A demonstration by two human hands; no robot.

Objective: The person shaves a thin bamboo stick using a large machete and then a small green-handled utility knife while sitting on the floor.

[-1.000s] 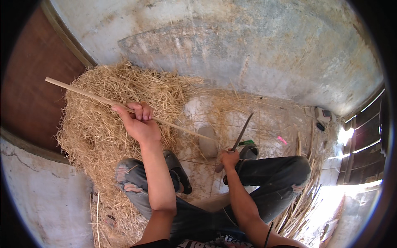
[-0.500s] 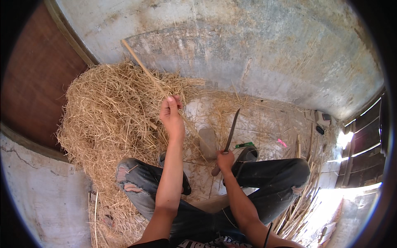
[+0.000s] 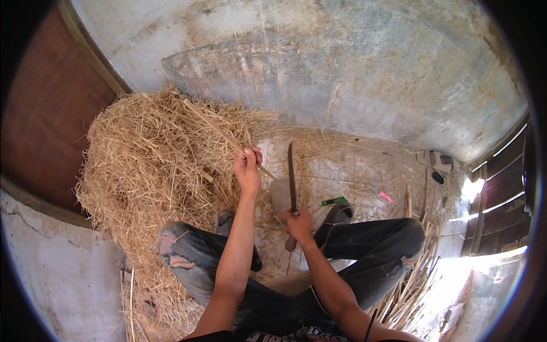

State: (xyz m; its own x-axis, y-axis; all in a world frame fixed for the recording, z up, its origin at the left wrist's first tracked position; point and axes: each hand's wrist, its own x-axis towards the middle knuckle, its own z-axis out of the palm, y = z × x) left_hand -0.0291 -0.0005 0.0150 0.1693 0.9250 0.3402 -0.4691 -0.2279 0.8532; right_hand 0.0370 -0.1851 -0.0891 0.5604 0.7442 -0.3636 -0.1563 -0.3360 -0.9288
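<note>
My left hand point(image 3: 248, 172) is closed round a thin, pale bamboo strip point(image 3: 213, 125). The strip slants from the far left, over the straw, down toward a grey block point(image 3: 279, 195) on the floor. My right hand point(image 3: 299, 226) grips the handle of a machete point(image 3: 292, 178), whose dark, narrow blade points away from me, nearly straight up in the view. Its wooden butt shows below my fist. The blade stands just right of the block and apart from the upper strip; whether the strip's lower end touches the block is unclear.
A big straw heap point(image 3: 154, 154) fills the left side against a stained wall point(image 3: 342, 68). On the littered floor lie a green cutter knife point(image 3: 333, 201) and a pink scrap point(image 3: 386, 196). Thin sticks point(image 3: 407, 285) are piled beside my right leg. Dark objects point(image 3: 437, 177) sit near the right corner.
My left hand has come down and right, lowering the strip. My right hand has shifted left with the machete, whose blade has swung from slanting right to nearly upright in the view.
</note>
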